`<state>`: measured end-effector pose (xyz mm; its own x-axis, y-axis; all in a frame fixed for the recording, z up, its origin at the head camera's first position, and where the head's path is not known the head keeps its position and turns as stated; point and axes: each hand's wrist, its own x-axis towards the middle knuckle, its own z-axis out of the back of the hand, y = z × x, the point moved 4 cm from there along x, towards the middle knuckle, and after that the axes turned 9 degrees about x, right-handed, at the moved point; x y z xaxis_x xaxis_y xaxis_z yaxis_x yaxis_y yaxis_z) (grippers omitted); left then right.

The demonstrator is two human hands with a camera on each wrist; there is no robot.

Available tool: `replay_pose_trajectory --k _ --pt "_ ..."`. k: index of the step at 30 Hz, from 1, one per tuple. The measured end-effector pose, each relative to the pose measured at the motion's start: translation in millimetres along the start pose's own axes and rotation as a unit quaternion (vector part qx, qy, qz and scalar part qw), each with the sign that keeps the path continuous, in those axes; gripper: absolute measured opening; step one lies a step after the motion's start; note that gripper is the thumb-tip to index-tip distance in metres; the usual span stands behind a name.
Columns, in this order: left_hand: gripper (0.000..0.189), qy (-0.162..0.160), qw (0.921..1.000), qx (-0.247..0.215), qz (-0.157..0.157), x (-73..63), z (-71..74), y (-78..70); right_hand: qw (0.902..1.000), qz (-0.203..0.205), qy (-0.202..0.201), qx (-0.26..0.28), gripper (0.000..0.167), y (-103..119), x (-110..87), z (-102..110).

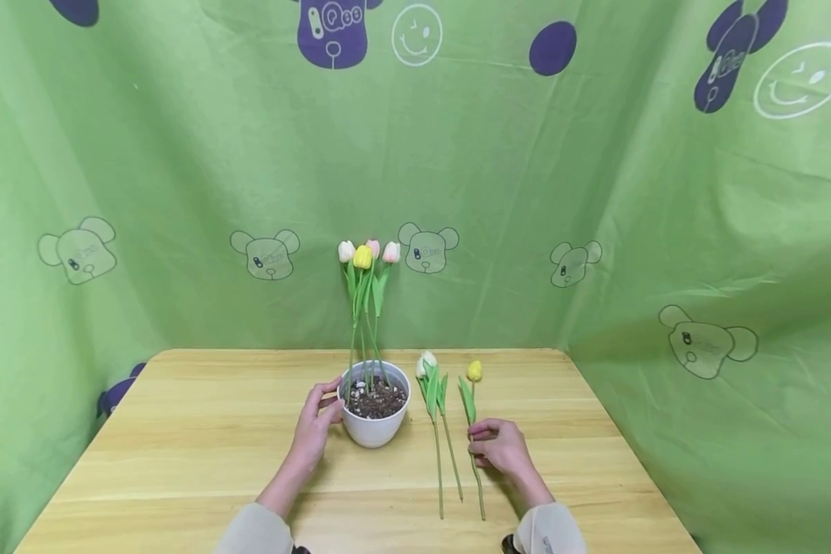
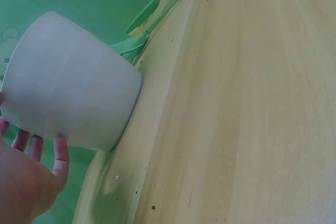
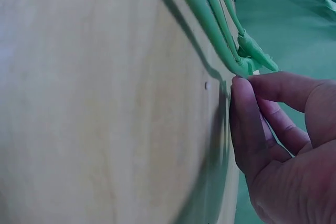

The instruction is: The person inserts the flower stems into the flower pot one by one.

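My left hand (image 1: 312, 431) holds the near-left side of a white flowerpot (image 1: 374, 432), fingertips along its outer wall and rim. Dark soil (image 1: 379, 400) fills the pot, and several artificial tulips stand in it, among them a yellow one (image 1: 363, 257) and a pale pink one (image 1: 391, 252). To the right, my right hand (image 1: 502, 446) pinches the green stem of a yellow tulip (image 1: 475, 371) between thumb and fingertips, low over the table. In the right wrist view the lower stem (image 3: 207, 22) sticks out past the fingertips, its shadow on the wood.
Between pot and right hand, white tulips (image 1: 426, 365) lie side by side on the wooden table (image 1: 201, 446), stems toward me. Small crumbs (image 2: 153, 207) dot the wood near the pot. A green printed curtain (image 1: 457, 154) closes off the back and sides.
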<state>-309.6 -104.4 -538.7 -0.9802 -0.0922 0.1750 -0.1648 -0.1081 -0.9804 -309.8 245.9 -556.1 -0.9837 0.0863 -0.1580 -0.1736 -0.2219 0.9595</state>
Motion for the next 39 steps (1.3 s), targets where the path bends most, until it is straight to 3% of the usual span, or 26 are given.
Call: replay_pose_trajectory --k 9,22,39 --pt "0.034 -0.003 1.0000 0.002 -0.003 -0.1 -0.1 1.5 1.0000 0.000 -0.004 0.005 0.035 6.9 -1.6 3.8" --pt "0.035 -0.002 1.0000 0.002 0.001 0.4 -0.1 1.2 0.9983 0.053 -0.024 -0.002 0.034 31.5 -2.1 5.7" --pt "0.035 -0.001 1.0000 0.007 0.002 0.9 0.0 0.7 0.9921 0.103 -0.021 0.068 0.033 77.9 -2.8 -16.1"
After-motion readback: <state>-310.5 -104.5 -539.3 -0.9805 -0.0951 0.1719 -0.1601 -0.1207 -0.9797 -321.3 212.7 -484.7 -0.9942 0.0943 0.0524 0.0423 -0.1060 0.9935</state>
